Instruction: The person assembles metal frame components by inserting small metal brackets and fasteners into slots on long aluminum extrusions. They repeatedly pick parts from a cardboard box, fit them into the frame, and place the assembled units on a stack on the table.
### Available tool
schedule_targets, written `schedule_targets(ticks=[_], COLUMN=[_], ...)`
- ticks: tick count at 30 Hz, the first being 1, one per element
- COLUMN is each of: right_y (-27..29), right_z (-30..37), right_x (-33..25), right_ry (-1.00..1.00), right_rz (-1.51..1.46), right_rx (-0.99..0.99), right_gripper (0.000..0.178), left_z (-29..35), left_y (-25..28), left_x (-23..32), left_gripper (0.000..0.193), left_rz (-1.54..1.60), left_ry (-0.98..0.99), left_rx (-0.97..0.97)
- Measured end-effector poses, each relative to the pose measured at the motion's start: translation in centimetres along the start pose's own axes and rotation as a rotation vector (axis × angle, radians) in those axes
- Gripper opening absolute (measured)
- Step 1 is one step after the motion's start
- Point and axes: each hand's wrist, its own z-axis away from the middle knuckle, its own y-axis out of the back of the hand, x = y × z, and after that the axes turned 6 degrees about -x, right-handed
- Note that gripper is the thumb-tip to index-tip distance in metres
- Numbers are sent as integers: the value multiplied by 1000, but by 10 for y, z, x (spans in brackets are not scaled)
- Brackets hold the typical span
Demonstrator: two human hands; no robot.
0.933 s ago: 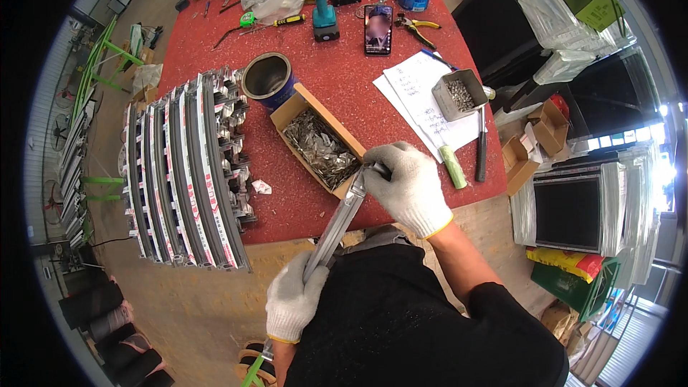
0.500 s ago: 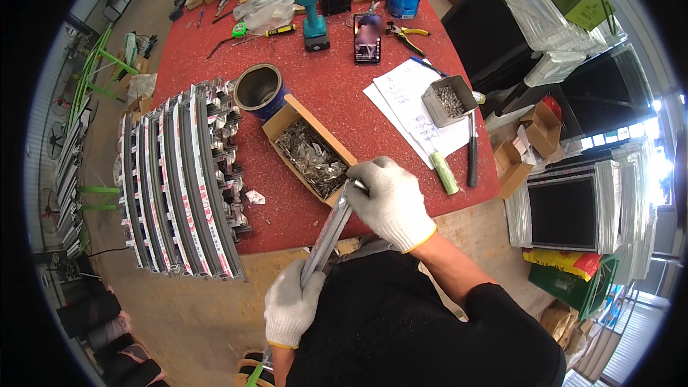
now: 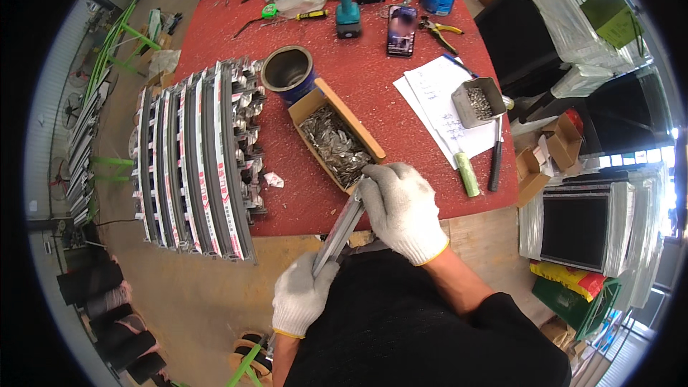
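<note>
A grey metal profile strip (image 3: 338,235) slants up from near my body toward the table's front edge. My left hand (image 3: 307,292), in a white knitted glove, is closed around its lower part. My gloved right hand (image 3: 401,208) is closed at the strip's upper end, its fingers curled against it. Whether a small piece is also between those fingers is hidden. Just beyond my right hand, an open cardboard box (image 3: 367,129) holds many small shiny metal clips (image 3: 333,145).
Several curved profile strips (image 3: 208,172) with metal clips lie side by side at the table's left. A dark blue can (image 3: 288,72), cordless drill (image 3: 346,3), phone (image 3: 401,31), pliers (image 3: 441,31), papers (image 3: 433,104), tin of small parts (image 3: 476,104) and hammer (image 3: 496,158) rest on the red table (image 3: 344,64).
The view has shifted, so the table's contents appear farther right and higher. My right fingers have closed in over the strip's upper end, where a small shiny piece showed before. My left grip is unchanged.
</note>
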Motion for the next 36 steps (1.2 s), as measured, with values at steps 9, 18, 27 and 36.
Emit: schedule_targets(ticks=[9,18,27,36], right_y=[-6,-17,-122,-179], right_z=[8,-8,-73,-97], right_x=[-5,13,52,70], right_ry=[-55,-341,-329,-313], right_rz=[-168,-486,185,462], right_rx=[-66,-300,-436,-565], right_gripper=[16,28,29,19], left_z=[2,4,29,34], left_y=[0,15,12,0], left_x=[-4,-21,-64,-91], left_gripper=[44,46,46,41], left_rz=[-41,-21,149,260], left_ry=[-1,120,167,135], left_rx=[-5,14,136,162])
